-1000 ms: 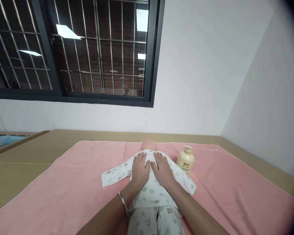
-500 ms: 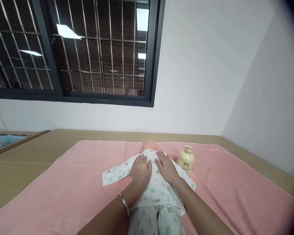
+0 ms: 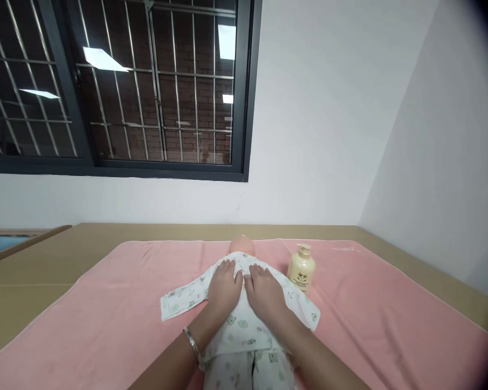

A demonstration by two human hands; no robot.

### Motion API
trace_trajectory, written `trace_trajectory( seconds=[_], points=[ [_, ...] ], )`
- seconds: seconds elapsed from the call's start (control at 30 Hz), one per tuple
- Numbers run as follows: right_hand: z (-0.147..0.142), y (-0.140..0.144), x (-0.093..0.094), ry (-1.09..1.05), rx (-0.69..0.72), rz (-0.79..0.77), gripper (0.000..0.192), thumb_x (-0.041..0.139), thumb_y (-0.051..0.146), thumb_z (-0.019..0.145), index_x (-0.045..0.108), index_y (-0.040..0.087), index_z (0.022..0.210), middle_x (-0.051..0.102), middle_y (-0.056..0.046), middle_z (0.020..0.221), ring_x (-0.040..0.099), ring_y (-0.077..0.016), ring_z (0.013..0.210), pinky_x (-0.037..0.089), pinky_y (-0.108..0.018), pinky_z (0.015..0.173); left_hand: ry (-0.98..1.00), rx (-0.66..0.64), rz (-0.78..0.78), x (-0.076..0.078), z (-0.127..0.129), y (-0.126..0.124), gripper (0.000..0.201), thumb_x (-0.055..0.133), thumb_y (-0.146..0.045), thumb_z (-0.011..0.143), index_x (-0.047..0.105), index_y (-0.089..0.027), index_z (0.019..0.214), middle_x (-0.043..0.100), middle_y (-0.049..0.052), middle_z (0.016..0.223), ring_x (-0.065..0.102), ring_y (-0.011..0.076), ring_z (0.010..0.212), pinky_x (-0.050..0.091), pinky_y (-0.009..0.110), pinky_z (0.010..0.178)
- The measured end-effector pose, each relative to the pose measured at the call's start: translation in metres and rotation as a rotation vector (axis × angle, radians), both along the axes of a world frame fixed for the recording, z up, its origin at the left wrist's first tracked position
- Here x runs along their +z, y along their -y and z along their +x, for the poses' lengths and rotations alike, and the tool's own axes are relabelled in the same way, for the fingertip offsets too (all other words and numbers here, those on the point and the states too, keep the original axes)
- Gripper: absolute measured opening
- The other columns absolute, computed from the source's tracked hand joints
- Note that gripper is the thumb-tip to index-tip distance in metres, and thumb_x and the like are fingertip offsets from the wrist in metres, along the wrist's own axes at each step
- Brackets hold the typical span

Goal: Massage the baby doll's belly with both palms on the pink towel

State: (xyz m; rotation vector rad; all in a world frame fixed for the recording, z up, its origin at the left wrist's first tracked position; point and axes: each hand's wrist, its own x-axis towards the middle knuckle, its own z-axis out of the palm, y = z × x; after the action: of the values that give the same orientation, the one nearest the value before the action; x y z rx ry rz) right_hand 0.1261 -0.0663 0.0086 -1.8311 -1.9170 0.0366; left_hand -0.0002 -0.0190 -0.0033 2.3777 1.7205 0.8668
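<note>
A baby doll (image 3: 242, 246) lies on its back or front, I cannot tell which, with its head at the far end. It wears a white patterned long-sleeved top (image 3: 244, 327) and matching trousers (image 3: 230, 371). On the upper left of the top rests my left hand (image 3: 224, 290), its fingers stretched out flat; a silver bangle circles that wrist. My right hand (image 3: 265, 291) lies flat on the upper right, thumb close to the left one. Neither hand grips anything. One sleeve spreads out to the left, the other to the right under a pump bottle.
The cream pump bottle (image 3: 301, 270) stands just right of the doll. Beneath everything is a pink blanket (image 3: 117, 314) on a tan surface (image 3: 28, 292). A white wall (image 3: 309, 135) and a barred window (image 3: 154, 97) rise behind.
My right hand has shifted inward and down on the top, nearer to my left hand. The whole view has moved slightly, so the doll sits a bit further left and lower.
</note>
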Motion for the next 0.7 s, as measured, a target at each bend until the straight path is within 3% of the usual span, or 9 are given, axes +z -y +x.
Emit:
trace_trajectory(
  seconds=[0.13, 0.3, 0.5, 0.7],
  points=[
    [0.020, -0.023, -0.010, -0.123, 0.079, -0.024, 0.057, 0.035, 0.040, 0.097, 0.040, 0.008, 0.145, 0.035, -0.013, 0.152, 0.026, -0.0255, 0.144, 0.015, -0.046, 0.119, -0.101, 0.032, 0.073, 0.006, 0.007, 0.017, 0.039, 0.035, -0.026, 0.096, 0.064, -0.011, 0.116, 0.065, 0.015, 0.124, 0.058, 0.0276, 0.121, 0.045, 0.041, 0.102],
    [0.027, -0.031, -0.014, -0.170, 0.104, 0.001, 0.054, 0.037, 0.040, 0.096, 0.044, 0.015, 0.143, 0.038, -0.009, 0.151, 0.028, -0.0242, 0.143, 0.010, -0.052, 0.119, -0.172, 0.057, 0.105, 0.011, 0.012, 0.030, 0.038, 0.033, -0.024, 0.097, 0.068, -0.013, 0.101, 0.071, 0.014, 0.106, 0.067, 0.0275, 0.103, 0.052, 0.039, 0.086],
    [0.003, -0.013, -0.005, -0.057, 0.014, -0.010, 0.053, 0.028, 0.027, 0.097, 0.044, 0.008, 0.143, 0.042, -0.014, 0.148, 0.032, -0.0289, 0.141, 0.017, -0.051, 0.118, -0.060, 0.012, 0.011, 0.011, 0.001, 0.010, 0.041, 0.038, -0.028, 0.093, 0.062, -0.010, 0.121, 0.061, 0.016, 0.131, 0.054, 0.0283, 0.126, 0.042, 0.042, 0.105],
    [-0.022, 0.010, -0.004, 0.067, 0.002, 0.029, 0.052, 0.031, 0.025, 0.097, 0.044, 0.005, 0.143, 0.039, -0.018, 0.148, 0.030, -0.0324, 0.141, 0.017, -0.050, 0.118, 0.104, -0.064, -0.115, 0.010, -0.010, -0.013, 0.049, 0.033, -0.036, 0.095, 0.059, -0.012, 0.128, 0.057, 0.013, 0.137, 0.050, 0.0243, 0.131, 0.036, 0.039, 0.111]
  ],
)
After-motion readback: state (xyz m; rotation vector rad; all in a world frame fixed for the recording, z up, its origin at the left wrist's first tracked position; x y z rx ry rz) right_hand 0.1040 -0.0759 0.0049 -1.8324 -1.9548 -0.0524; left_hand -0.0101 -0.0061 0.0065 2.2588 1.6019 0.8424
